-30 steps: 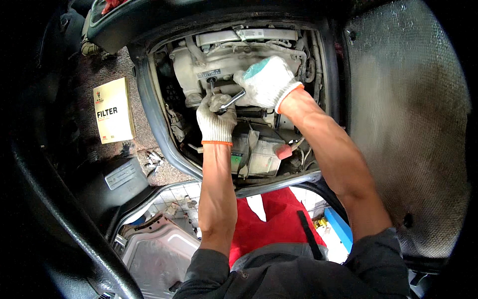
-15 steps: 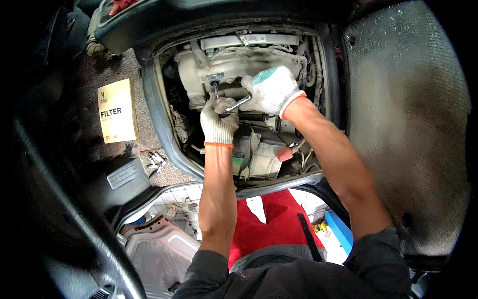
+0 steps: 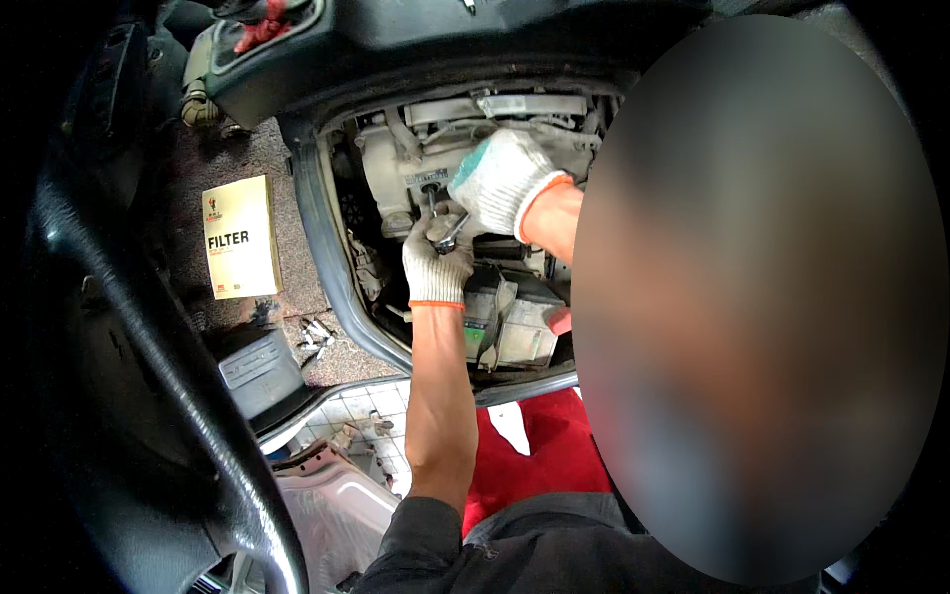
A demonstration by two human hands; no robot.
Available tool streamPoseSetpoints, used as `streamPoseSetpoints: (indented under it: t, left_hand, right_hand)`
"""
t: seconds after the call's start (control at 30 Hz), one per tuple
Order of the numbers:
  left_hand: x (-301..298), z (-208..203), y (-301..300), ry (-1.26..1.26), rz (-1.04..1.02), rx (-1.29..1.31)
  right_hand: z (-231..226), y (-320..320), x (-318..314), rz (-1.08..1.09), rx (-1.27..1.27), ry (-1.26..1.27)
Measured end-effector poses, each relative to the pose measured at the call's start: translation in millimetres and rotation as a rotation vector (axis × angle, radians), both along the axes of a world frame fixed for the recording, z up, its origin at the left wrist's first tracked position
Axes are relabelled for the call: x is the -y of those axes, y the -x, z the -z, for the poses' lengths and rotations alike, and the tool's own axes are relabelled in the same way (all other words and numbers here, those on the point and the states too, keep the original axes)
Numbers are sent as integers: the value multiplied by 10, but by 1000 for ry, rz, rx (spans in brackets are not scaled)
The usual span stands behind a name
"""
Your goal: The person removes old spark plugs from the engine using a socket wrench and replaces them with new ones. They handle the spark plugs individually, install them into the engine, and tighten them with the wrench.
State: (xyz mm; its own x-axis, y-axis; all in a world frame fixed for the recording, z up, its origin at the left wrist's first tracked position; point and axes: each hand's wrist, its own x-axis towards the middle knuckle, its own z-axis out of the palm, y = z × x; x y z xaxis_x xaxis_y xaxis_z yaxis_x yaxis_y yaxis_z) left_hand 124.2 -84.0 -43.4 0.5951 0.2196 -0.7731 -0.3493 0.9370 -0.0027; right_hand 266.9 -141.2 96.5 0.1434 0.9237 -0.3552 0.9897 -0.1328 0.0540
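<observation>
Both my hands wear white knit gloves with orange cuffs. My left hand is closed around the head of a ratchet wrench, over the engine. From it a thin metal extension bar goes up into a round hole in the dusty engine cover. My right hand, green on part of its glove, is closed on the end of the ratchet handle, its fingers mostly turned from view. Just below my left hand sits a battery with a strap across it.
A yellow filter box lies on the carpet left of the engine opening. Several small white spark plugs lie near a grey plastic box. The steering wheel crosses the left side. A large blurred oval hides the right side.
My right hand has swung left with the ratchet handle, closer to my left hand. The view has shifted a little, and a blurred oval now covers the right side.
</observation>
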Motion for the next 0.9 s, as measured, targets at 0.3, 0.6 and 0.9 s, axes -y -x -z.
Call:
streamPoseSetpoints:
  t: [0.3,0.6,0.9]
  left_hand:
    - [35,-157,-34,55,-45,-137]
    - [20,54,110,106,-68,111]
    - [37,32,59,50,16,-132]
  right_hand:
    - [31,-46,166,87,-105,-17]
    - [106,-36,254,123,-101,-68]
    - [33,-10,293,179,-113,13]
